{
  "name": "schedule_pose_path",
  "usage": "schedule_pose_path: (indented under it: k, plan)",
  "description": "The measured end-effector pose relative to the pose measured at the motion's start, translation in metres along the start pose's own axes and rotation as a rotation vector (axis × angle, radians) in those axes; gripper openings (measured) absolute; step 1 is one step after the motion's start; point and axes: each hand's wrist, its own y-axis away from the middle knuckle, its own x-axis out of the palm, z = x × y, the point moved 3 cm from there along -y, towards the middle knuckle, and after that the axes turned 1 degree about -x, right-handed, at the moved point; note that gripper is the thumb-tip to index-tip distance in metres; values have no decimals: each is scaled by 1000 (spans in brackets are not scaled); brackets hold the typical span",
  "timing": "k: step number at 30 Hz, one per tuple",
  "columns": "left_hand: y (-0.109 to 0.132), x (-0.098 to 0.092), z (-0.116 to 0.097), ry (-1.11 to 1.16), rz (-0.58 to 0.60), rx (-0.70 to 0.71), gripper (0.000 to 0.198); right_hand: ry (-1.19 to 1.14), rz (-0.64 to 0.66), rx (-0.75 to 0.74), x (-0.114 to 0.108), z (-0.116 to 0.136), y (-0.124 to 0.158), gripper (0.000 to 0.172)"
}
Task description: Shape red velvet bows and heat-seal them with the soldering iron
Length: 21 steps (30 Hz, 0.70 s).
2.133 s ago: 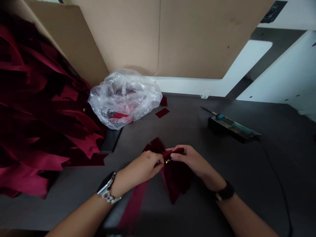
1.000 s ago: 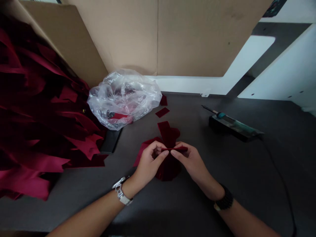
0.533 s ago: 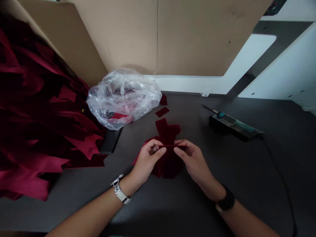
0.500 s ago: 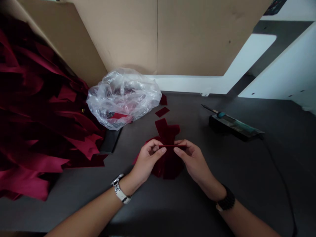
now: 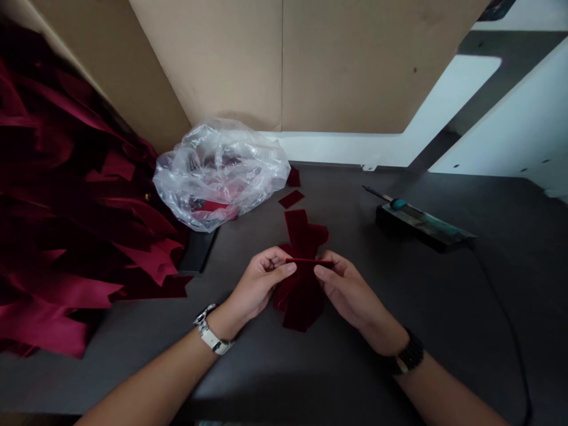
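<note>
Between my hands a narrow dark red velvet strip [image 5: 306, 261] is stretched level, seen nearly edge-on. My left hand [image 5: 261, 278] pinches its left end between thumb and fingers. The right end is pinched in the same way by my right hand [image 5: 344, 284]. Directly beneath the strip lies a dark red velvet ribbon bow [image 5: 304, 305], with tails or loops spreading toward the back and the front. Whether the strip touches the bow's middle I cannot tell. Two small red velvet pieces, one a cut rectangle [image 5: 291, 199], lie behind the bow.
A large heap of red ribbons [image 5: 80, 236] fills the left side. A clear plastic bag [image 5: 222, 171] with red pieces sits behind my left hand, near a flat black object [image 5: 198, 251]. At right, a soldering-iron-like tool [image 5: 394, 204] rests on a black stand [image 5: 421, 228], its cord trailing forward. Cardboard [image 5: 346, 65] stands behind.
The bow under the strip has turned slightly, its back tail shifting right and its front tail showing further forward. My left hand has moved slightly left; both hands keep their pinch.
</note>
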Motion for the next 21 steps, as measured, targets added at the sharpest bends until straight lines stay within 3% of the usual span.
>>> schedule_pose_path:
  k: [14, 21]
  plan:
    - [-1, -5, 2, -37, 31, -50, 32, -105, 94, 46, 0, -1, 0, 29]
    - [-3, -7, -6, -97, 56, -2, 27, -115, 96, 50, 6, 3, 2, 28]
